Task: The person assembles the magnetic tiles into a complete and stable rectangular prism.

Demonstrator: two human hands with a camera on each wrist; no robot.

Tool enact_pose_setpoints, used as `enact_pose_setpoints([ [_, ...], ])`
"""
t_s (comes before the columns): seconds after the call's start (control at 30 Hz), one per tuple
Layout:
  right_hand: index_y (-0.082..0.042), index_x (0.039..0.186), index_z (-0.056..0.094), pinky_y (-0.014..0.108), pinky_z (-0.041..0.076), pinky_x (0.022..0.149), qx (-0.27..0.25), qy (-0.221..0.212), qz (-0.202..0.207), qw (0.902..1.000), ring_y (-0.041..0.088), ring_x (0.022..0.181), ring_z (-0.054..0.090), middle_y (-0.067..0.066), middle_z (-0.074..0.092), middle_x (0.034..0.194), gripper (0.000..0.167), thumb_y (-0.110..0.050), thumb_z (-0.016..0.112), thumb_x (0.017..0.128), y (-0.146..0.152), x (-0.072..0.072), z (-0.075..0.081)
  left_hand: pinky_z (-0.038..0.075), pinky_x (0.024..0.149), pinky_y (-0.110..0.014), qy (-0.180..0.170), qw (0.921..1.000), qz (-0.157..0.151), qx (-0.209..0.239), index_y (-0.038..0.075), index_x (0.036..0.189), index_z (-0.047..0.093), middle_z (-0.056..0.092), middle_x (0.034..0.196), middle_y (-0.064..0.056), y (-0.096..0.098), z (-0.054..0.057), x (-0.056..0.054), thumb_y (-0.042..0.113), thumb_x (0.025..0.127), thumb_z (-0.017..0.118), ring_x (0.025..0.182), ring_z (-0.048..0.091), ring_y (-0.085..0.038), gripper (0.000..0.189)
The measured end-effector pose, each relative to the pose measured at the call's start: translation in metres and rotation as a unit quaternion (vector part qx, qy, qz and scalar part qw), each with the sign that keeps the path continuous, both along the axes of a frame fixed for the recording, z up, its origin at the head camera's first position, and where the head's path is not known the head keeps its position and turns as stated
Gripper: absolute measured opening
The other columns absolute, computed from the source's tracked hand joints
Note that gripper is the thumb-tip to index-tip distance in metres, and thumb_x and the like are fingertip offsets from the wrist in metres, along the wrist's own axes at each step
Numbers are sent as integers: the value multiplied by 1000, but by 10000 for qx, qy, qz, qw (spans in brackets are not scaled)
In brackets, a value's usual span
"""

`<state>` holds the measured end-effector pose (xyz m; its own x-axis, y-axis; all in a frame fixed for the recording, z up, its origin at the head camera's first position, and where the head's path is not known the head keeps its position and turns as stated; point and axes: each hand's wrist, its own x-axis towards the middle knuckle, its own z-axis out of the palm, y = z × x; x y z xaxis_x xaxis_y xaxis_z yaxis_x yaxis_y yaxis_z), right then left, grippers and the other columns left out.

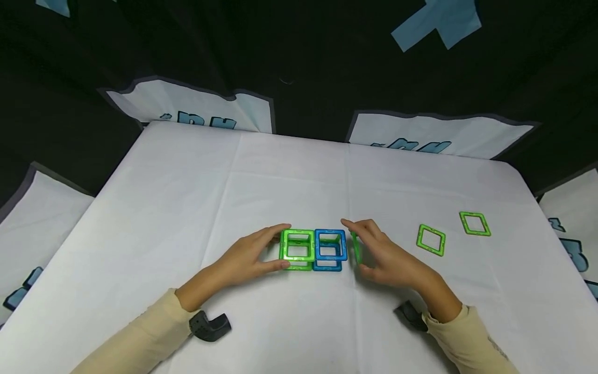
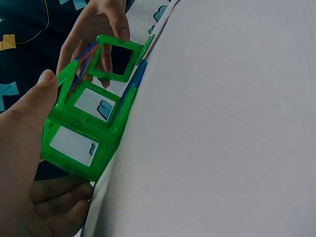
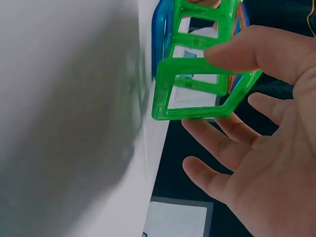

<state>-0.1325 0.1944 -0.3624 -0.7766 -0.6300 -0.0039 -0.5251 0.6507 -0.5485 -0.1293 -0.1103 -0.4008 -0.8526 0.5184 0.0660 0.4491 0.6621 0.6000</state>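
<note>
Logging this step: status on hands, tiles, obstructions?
Left hand holds green-and-blue structure. Right hand pinches near-upright green square beside its blue half. No obstruction visible between square and structure.

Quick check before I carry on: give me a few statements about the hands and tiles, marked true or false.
1. The right hand holds a green square tile. True.
2. The left hand is empty. False: the left hand grips the joined block by its green end.
3. In the head view, the block's top is all blue. False: it shows a green square beside a blue square.
4. Two loose green tiles lie on the right side of the white tabletop. True.
5. The right hand's tile lies flat. False: it is held on edge.
</note>
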Motion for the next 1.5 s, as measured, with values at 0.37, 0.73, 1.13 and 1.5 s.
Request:
enact_pose_setpoints([
  [0.37, -15, 145, 21, 45, 44, 90, -33, 260, 171, 9995, 27, 116, 45, 11, 38, 125, 88, -6, 73, 73, -4, 2, -2, 46, 90, -37, 111, 9999, -43, 13, 20, 138, 35, 55, 119, 2, 1, -1, 0, 49, 80, 63, 107, 53, -12, 71],
  [0.73, -15, 145, 20, 42, 46, 90, -86, 461, 37, 9989, 26, 113, 51, 9, 43, 124, 93, -20, 78, 72, -11, 1, -8, 45, 92, -38, 129, 9999, -11, -19, 19, 138, 34, 55, 122, 0, 0, -1, -1, 49, 80, 63, 109, 53, -14, 72],
  [1.13, -12, 144, 24, 43, 43, 95, -297, 20, -139, 9995, 24, 117, 51, 7, 44, 124, 88, -15, 77, 73, -10, 0, -8, 45, 92, -38, 65, 10000, -29, 27, 19, 139, 34, 55, 121, 1, 1, -2, -1, 49, 80, 63, 109, 54, -13, 73],
  [1.5, -11, 142, 28, 43, 43, 95, -283, -6, -149, 9995, 23, 116, 51, 7, 44, 122, 86, -17, 78, 72, -10, -1, -8, 45, 92, -38, 86, 10000, -40, -27, 18, 139, 34, 55, 121, 1, 1, -2, -1, 48, 80, 64, 109, 53, -14, 72],
])
